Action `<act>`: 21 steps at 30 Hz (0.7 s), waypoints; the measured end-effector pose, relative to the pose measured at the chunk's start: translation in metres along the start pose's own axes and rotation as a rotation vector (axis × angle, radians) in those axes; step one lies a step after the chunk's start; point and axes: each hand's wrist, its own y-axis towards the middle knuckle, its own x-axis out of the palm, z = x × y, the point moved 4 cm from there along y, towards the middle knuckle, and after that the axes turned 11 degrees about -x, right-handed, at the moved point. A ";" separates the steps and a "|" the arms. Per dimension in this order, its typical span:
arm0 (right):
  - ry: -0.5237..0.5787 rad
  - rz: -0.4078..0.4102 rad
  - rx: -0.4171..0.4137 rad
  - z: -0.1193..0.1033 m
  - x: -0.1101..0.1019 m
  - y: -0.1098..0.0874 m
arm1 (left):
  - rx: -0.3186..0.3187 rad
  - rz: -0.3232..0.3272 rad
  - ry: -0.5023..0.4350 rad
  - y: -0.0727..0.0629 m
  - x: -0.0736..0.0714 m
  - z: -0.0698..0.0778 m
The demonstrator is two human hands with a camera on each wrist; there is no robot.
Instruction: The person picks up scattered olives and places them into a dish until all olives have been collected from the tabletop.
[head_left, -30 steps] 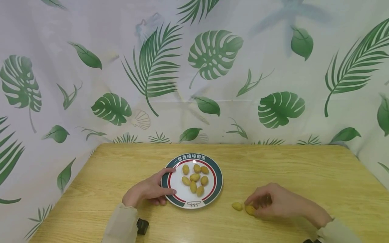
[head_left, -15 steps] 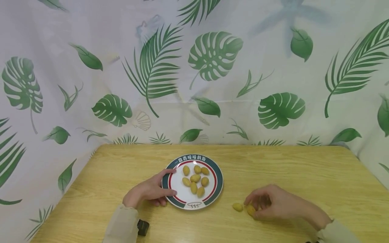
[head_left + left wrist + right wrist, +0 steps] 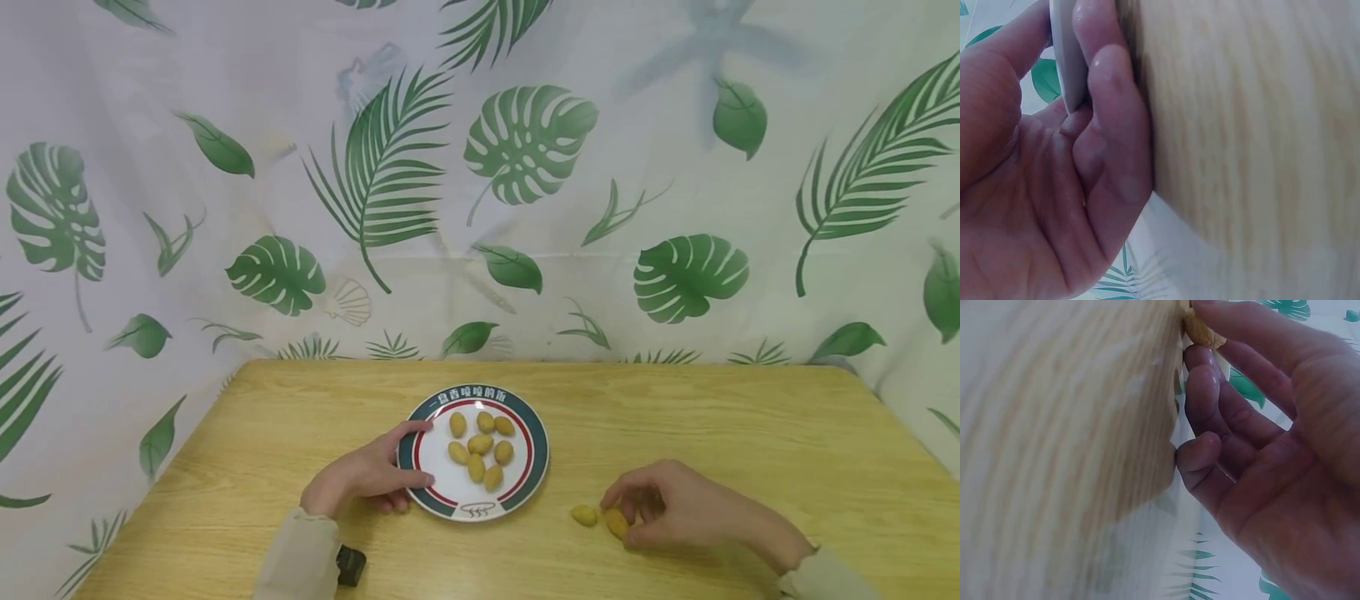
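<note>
My left hand (image 3: pixel 366 475) grips the left rim of a round plate (image 3: pixel 478 510), with the thumb and a finger on top and other fingers curled beneath, as the left wrist view (image 3: pixel 1116 119) also shows. The plate is white with a dark green rim and a red ring. Several small yellow oval fruits (image 3: pixel 481 443) lie on it. To the right, my right hand (image 3: pixel 678 506) pinches one yellow oval fruit (image 3: pixel 617 523) at the tabletop; its wrinkled skin shows beside the thumb in the right wrist view (image 3: pixel 1202 330). Another yellow fruit (image 3: pixel 584 515) lies just left of those fingertips.
The wood-grain table (image 3: pixel 712 417) extends to both sides and behind the plate. A pale curtain (image 3: pixel 420 333) printed with green leaves hangs along its back and sides. A small black object (image 3: pixel 350 566) shows at the left sleeve's cuff.
The head view has shifted very slightly. Both hands, the plate and the fruits otherwise keep nearly the same places, and the right fingers stay at the same fruit.
</note>
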 end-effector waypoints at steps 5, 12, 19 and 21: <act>-0.011 0.003 0.023 0.002 -0.001 0.000 | 0.012 -0.003 0.000 -0.001 -0.001 -0.001; -0.052 0.063 0.013 0.004 -0.007 -0.002 | 0.005 0.007 0.003 -0.002 0.000 -0.001; -0.117 0.132 0.076 0.004 -0.012 0.001 | 0.003 0.012 0.005 -0.003 0.000 -0.001; -0.148 0.160 0.066 0.002 -0.012 0.004 | 0.003 0.015 0.007 -0.002 -0.001 -0.001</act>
